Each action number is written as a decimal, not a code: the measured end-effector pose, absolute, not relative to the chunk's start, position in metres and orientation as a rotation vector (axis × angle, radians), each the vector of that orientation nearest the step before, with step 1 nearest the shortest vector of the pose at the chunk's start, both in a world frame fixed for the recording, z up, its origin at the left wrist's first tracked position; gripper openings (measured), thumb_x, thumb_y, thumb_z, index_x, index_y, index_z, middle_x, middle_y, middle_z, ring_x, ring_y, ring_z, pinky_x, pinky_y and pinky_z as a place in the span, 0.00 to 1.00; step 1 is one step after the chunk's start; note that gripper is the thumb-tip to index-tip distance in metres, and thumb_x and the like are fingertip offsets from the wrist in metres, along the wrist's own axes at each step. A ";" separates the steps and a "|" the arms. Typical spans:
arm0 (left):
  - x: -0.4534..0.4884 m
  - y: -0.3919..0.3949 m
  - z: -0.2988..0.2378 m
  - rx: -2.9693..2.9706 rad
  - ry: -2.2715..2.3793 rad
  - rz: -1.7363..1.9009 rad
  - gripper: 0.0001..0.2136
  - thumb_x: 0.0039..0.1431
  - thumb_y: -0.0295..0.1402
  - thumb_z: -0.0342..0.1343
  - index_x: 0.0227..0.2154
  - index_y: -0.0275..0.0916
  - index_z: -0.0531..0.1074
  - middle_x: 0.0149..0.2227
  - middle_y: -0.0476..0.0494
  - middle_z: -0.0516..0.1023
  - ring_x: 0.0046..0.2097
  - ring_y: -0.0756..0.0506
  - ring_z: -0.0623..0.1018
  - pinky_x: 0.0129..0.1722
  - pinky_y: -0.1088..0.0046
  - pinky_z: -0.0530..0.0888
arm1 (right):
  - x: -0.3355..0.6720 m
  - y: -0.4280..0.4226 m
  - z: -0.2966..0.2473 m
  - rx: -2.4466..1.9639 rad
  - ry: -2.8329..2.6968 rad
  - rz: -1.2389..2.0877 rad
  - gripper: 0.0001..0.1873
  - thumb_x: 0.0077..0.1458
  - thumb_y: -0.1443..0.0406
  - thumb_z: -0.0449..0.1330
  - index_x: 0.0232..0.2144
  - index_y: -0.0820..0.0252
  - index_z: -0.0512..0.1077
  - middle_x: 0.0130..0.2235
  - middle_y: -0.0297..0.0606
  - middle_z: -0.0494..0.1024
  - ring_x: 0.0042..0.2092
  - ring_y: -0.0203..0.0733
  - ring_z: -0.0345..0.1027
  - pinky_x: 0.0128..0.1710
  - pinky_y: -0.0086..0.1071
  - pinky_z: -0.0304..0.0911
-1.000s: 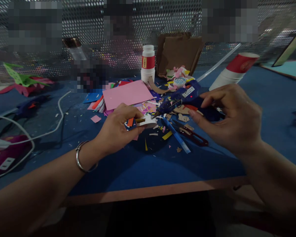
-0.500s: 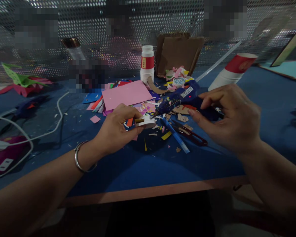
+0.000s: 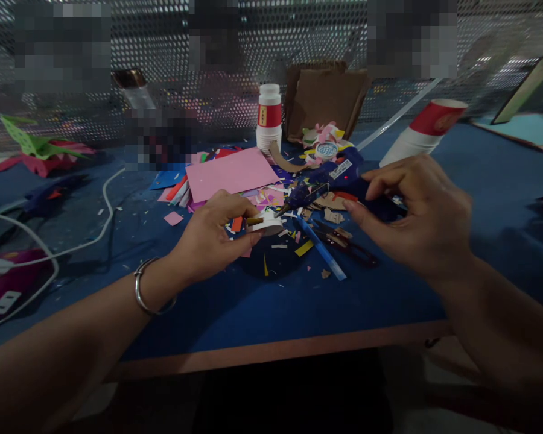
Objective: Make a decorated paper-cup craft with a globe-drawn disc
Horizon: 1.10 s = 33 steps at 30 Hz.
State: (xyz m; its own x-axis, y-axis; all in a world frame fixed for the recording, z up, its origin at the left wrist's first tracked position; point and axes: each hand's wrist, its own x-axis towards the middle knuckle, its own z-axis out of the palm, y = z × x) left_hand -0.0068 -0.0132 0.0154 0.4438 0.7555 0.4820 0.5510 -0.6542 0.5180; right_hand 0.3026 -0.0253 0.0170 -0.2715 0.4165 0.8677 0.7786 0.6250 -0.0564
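Blue glue gun (image 3: 317, 177) gripped in right hand (image 3: 419, 214), nozzle (image 3: 282, 210) at rim of white disc (image 3: 271, 227) pinched by left hand (image 3: 217, 235), contact unclear.

Glue gun (image 3: 344, 172) partly behind right fingers (image 3: 384, 179); purple socket box (image 3: 22, 280) cropped left.

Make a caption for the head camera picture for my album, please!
Left hand holds a white disc while the right hand points a blue glue gun at it.

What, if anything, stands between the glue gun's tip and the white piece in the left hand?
Nothing visible. The right hand holds the glue gun, its tip right by the white piece; whether they touch is unclear.
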 end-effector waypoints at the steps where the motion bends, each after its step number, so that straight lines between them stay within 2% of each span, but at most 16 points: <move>1: -0.007 -0.013 0.016 2.413 1.128 1.022 0.05 0.57 0.30 0.67 0.33 0.44 0.77 0.35 0.47 0.82 0.42 0.42 0.77 0.45 0.61 0.74 | 0.303 -0.025 0.017 -0.941 -1.908 -0.480 0.12 0.59 0.64 0.69 0.35 0.52 0.67 0.34 0.34 0.77 0.38 0.46 0.73 0.40 0.41 0.70; 7: -0.007 -0.013 0.017 2.453 1.114 1.018 0.05 0.56 0.30 0.66 0.33 0.44 0.76 0.34 0.47 0.81 0.41 0.42 0.77 0.44 0.61 0.74 | 0.303 -0.025 0.018 -0.933 -1.915 -0.474 0.12 0.59 0.64 0.68 0.34 0.51 0.66 0.34 0.33 0.77 0.39 0.47 0.74 0.41 0.43 0.70; 14: -0.007 -0.016 0.022 2.500 1.035 1.034 0.06 0.57 0.28 0.65 0.29 0.44 0.74 0.30 0.49 0.78 0.36 0.43 0.75 0.39 0.63 0.71 | 0.302 -0.028 0.019 -1.008 -1.948 -0.477 0.12 0.64 0.64 0.65 0.33 0.48 0.65 0.36 0.32 0.77 0.42 0.50 0.77 0.46 0.48 0.73; 21: -0.012 -0.012 0.015 2.367 1.057 1.113 0.07 0.57 0.32 0.69 0.36 0.44 0.78 0.36 0.48 0.79 0.39 0.45 0.76 0.41 0.65 0.72 | 0.305 -0.022 0.016 -0.919 -1.860 -0.523 0.12 0.59 0.64 0.68 0.34 0.51 0.66 0.33 0.34 0.77 0.39 0.49 0.75 0.40 0.44 0.70; 27: -0.011 -0.004 0.011 2.178 1.106 1.104 0.10 0.55 0.36 0.70 0.34 0.41 0.74 0.34 0.49 0.78 0.37 0.46 0.75 0.40 0.66 0.70 | 0.312 -0.018 0.011 -0.971 -1.790 -0.453 0.14 0.57 0.62 0.72 0.35 0.54 0.68 0.38 0.39 0.80 0.42 0.51 0.78 0.38 0.41 0.69; 33: -0.008 -0.003 0.008 2.060 1.135 1.096 0.13 0.53 0.39 0.71 0.31 0.41 0.72 0.32 0.48 0.77 0.34 0.47 0.72 0.35 0.67 0.68 | 0.309 -0.019 0.012 -0.927 -1.838 -0.472 0.13 0.57 0.64 0.71 0.35 0.55 0.68 0.35 0.39 0.78 0.39 0.51 0.77 0.37 0.41 0.69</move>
State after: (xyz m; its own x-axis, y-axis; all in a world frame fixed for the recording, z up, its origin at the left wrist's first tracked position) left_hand -0.0084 -0.0028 0.0075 0.3144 0.8637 0.3939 0.4242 -0.4990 0.7556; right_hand 0.3089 -0.0189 0.0122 -0.2229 0.3870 0.8948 0.7700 0.6328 -0.0819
